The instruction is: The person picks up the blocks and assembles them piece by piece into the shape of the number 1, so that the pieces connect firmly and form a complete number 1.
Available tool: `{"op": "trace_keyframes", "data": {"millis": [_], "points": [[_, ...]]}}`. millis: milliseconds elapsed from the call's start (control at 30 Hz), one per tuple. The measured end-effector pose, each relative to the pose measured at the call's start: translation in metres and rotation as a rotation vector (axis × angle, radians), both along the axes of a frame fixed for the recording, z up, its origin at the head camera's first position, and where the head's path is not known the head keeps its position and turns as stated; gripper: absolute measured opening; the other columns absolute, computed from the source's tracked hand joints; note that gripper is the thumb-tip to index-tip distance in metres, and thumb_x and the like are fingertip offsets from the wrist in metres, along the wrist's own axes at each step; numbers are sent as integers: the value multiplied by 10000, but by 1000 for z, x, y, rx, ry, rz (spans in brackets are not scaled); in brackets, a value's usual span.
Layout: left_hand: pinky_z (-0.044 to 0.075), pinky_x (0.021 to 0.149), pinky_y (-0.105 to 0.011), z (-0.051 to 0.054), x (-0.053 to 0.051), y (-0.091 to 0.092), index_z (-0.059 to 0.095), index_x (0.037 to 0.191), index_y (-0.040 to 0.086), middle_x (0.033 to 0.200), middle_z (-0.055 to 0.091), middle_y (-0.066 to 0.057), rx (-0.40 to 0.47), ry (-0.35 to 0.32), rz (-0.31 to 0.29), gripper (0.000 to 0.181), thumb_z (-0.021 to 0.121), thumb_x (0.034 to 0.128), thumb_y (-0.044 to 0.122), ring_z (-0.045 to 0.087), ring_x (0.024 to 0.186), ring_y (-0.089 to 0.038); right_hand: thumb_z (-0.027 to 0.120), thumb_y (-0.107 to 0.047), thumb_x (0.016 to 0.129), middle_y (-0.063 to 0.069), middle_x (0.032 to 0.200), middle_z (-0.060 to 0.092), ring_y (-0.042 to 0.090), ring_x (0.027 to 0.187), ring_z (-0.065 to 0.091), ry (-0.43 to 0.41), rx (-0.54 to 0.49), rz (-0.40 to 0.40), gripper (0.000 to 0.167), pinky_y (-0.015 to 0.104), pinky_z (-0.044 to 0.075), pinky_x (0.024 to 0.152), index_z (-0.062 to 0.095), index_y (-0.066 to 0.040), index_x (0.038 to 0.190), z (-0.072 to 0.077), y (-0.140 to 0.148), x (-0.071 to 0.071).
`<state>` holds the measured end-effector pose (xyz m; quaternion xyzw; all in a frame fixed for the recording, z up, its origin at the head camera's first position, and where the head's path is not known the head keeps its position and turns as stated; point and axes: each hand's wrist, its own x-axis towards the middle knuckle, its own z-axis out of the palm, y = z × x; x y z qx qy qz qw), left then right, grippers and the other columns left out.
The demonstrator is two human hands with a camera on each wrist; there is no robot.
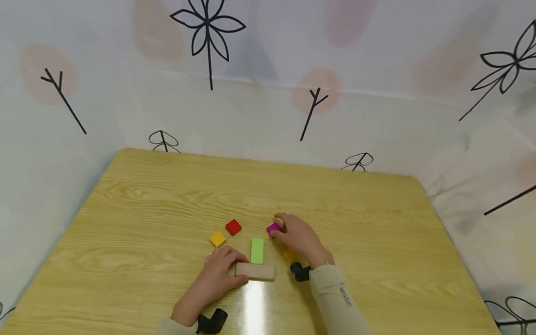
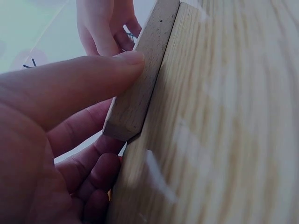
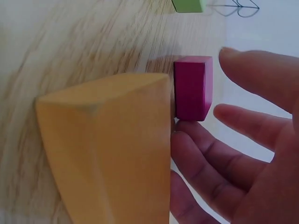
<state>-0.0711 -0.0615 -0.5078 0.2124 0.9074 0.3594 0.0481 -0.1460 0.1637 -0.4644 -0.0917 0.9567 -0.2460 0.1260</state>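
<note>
My left hand (image 1: 215, 277) grips the left end of a plain wooden block (image 1: 258, 272) lying flat on the table. In the left wrist view its thumb presses one long side of this block (image 2: 145, 70), with fingers on the far side. A light green block (image 1: 257, 251) stretches away behind the wooden one. My right hand (image 1: 298, 237) is around a magenta block (image 1: 271, 228). In the right wrist view, thumb and index finger stand apart from the magenta block (image 3: 190, 89), and other fingertips are close below it. An orange block (image 1: 291, 255) sits beneath the right hand.
Left of the green block lie a red block (image 1: 233, 227) and a yellow block (image 1: 218, 239). Everything rests on a wood-grain table (image 1: 154, 190). A patterned cloth (image 1: 271, 116) hangs behind it and along its sides. Black wrist devices (image 1: 212, 321) are worn on both arms.
</note>
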Motion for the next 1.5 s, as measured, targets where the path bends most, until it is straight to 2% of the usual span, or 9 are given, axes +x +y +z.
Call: {"op": "trace_keyframes", "data": {"millis": [200, 400, 600, 1200, 1500], "points": [[279, 790, -405, 2, 2, 2, 611, 972, 248, 971, 472, 79, 13, -3, 0, 264, 697, 746, 356, 411, 990, -180, 639, -365, 805, 31, 1041, 584, 146, 818, 512, -3, 40, 10, 514, 337, 431, 732, 495, -135, 1242, -4, -2, 1], [280, 792, -403, 1, 1, 1, 609, 978, 251, 968, 469, 86, 13, 17, -1, 273, 699, 743, 357, 408, 994, -169, 647, -370, 797, 10, 980, 583, 149, 774, 502, -17, 62, 3, 462, 323, 426, 690, 520, -139, 1175, -4, -4, 1], [280, 793, -404, -1, 1, 0, 610, 978, 253, 973, 473, 86, 12, 26, 3, 278, 698, 740, 365, 409, 1005, -167, 647, -368, 797, -9, 962, 587, 135, 768, 502, -2, 91, 5, 419, 313, 423, 699, 536, -163, 1146, -7, -5, 0], [276, 775, -384, -2, 2, 0, 604, 980, 265, 967, 465, 91, 16, 21, -4, 267, 690, 750, 372, 403, 998, -162, 665, -282, 799, -17, 860, 581, 124, 705, 492, 25, 57, 7, 340, 300, 420, 655, 554, -137, 1085, -9, 1, 1], [278, 777, -382, 0, 1, 1, 608, 969, 262, 967, 472, 87, 14, 24, 3, 259, 695, 747, 362, 404, 1001, -170, 653, -282, 810, -11, 857, 582, 135, 670, 486, 6, 70, -32, 336, 276, 409, 608, 548, -141, 1096, -10, 7, -1]]}}
